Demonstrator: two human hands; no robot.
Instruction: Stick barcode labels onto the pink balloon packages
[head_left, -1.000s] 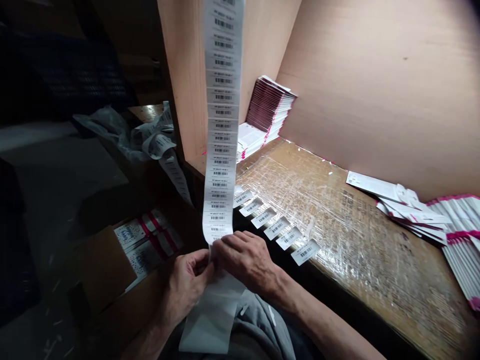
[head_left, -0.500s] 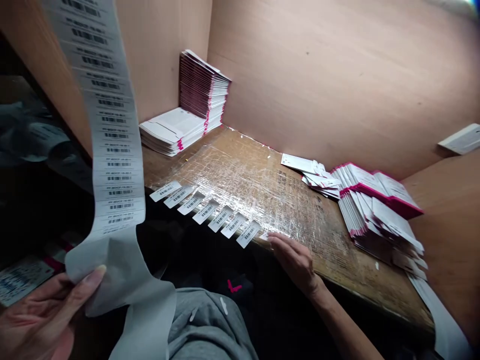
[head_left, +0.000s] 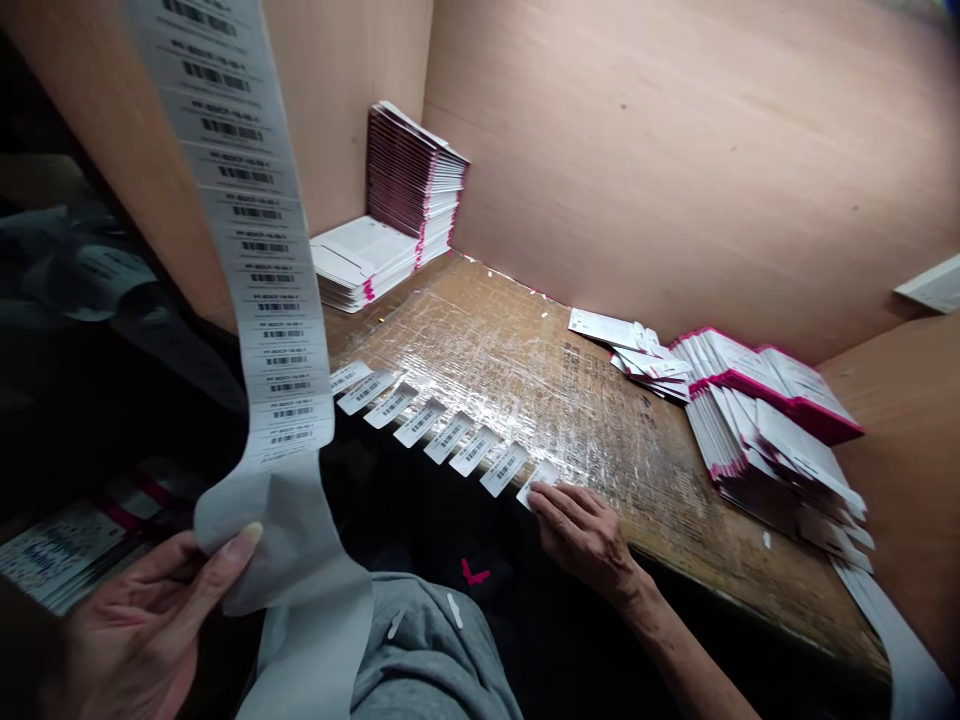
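A long strip of barcode labels (head_left: 274,300) hangs down the left side, its blank backing looping low over my lap. My left hand (head_left: 169,610) pinches the backing between thumb and fingers. Several loose barcode labels (head_left: 448,437) stick in a row along the table's front edge, overhanging it. At the right end of that row, my right hand (head_left: 581,530) has its fingertips on the last label (head_left: 541,474), fingers pressed together. Whether this label is gripped or only pressed down is hard to tell.
Folded white and pink cards stand in a tall stack (head_left: 416,190) at the back left of the wooden table (head_left: 480,330). More cards (head_left: 750,420) lie at the right, beside a paper strip (head_left: 892,620). Wooden panels enclose the back and sides.
My right hand has moved slightly down, and the label under its fingertips now shows more fully at the edge. The left hand and label strip have shifted right in view.
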